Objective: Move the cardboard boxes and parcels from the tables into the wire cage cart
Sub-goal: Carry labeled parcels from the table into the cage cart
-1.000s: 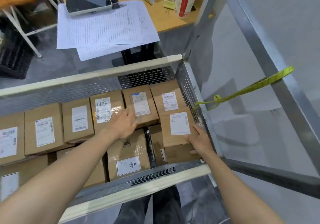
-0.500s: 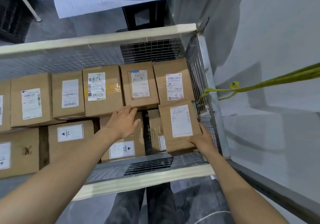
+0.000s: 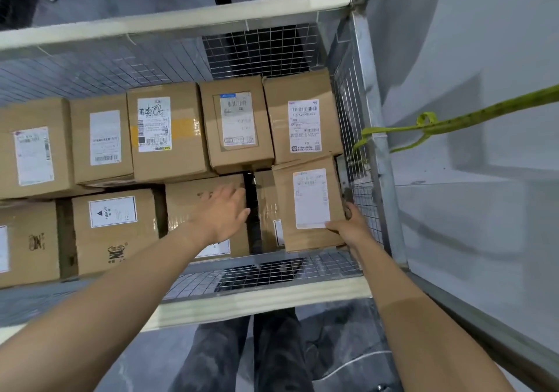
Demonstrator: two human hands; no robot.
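I look down into the wire cage cart [image 3: 187,19], which is packed with several labelled cardboard boxes. My right hand [image 3: 348,228] grips the near right corner of a small labelled box [image 3: 305,204] in the cart's near right corner, against the mesh wall. My left hand [image 3: 220,213] hovers open, fingers spread, over a larger brown box [image 3: 184,198] in the front row, left of a dark gap. A back row of boxes [image 3: 166,131] runs along the far side.
The cart's near padded rail [image 3: 257,301] crosses below my arms. A green strap [image 3: 453,122] is tied to the cart's right metal post. A grey wall lies to the right, and my legs stand on the grey floor below.
My view has tilted down, so the desk with papers has left the frame. The small box has sunk lower in the right corner, and my left hand has drifted right toward the gap.
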